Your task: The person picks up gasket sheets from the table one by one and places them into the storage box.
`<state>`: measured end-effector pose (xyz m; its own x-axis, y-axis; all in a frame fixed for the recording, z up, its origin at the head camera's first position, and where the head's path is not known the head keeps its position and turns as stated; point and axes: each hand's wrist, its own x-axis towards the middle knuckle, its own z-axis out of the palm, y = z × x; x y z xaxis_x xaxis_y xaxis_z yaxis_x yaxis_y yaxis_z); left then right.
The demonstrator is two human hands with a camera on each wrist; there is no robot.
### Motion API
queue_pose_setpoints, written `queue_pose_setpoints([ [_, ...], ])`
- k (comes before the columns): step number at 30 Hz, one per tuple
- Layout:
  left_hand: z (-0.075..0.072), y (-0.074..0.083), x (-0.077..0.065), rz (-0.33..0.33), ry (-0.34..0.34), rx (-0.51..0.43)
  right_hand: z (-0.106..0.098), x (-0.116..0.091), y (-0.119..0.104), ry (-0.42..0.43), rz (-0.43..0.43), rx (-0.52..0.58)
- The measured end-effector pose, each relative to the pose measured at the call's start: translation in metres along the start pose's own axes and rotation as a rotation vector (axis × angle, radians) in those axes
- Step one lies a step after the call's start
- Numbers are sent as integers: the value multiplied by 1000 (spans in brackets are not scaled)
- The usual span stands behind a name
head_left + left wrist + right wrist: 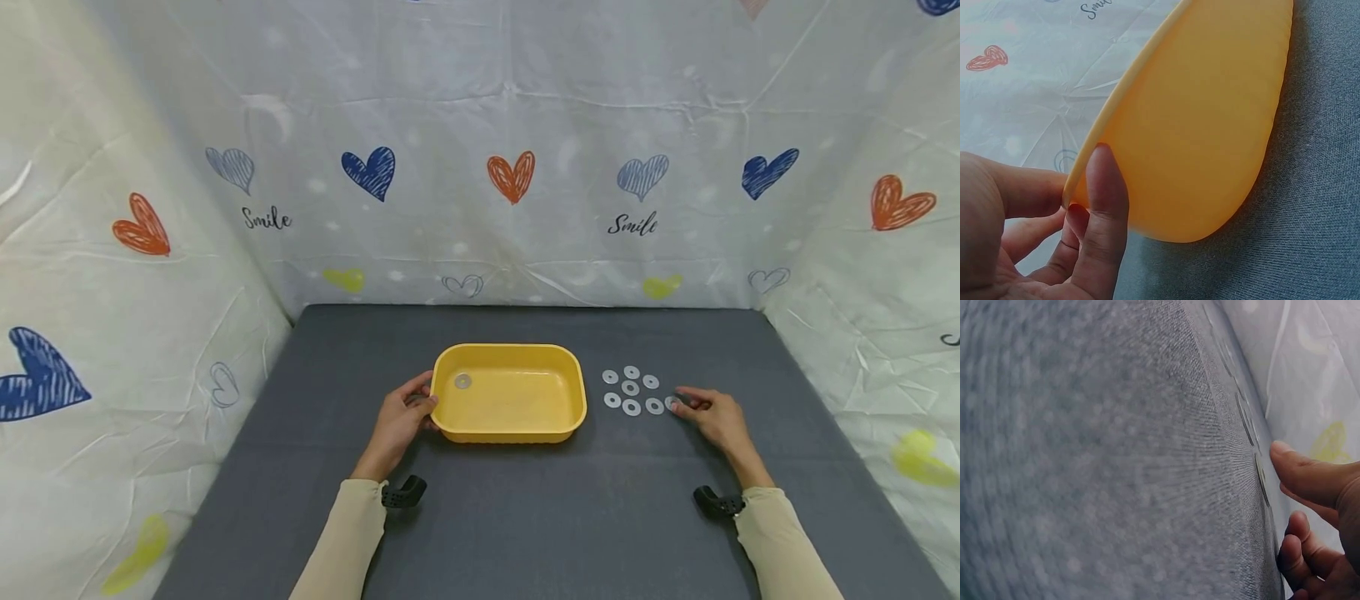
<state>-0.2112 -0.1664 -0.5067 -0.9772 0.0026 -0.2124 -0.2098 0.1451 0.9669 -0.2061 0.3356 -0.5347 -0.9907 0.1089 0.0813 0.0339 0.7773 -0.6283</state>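
A yellow rectangular tray point(510, 437) sits on the dark grey cloth, one flat metal washer point(462, 381) lying inside near its left end. My left hand point(401, 419) pinches the tray's left rim, thumb on one side and fingers on the other, as the left wrist view shows closely. Right of the tray, several flat washers point(632, 407) lie in loose rows. My right hand point(716, 417) hovers at the rightmost washer point(671, 402), its thumb overlapping the edge in the head view. In the right wrist view, a gap separates the thumb point(1310, 478) from that washer point(1262, 480), and the fingers are loosely bent.
Grey cloth point(555, 525) covers the table. White sheets printed with hearts point(512, 177) and words hang behind it and along both sides. A black strap device sits on each wrist, below beige sleeves point(783, 542).
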Motion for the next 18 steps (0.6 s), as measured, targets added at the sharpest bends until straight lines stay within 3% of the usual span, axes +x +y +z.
queue_pose_setpoints([
  [10,0,1,0,-5,-9,-4,1,1,1,-47,-2,-21],
  [18,0,0,2,-6,0,12,3,1,5,-3,-26,-14],
])
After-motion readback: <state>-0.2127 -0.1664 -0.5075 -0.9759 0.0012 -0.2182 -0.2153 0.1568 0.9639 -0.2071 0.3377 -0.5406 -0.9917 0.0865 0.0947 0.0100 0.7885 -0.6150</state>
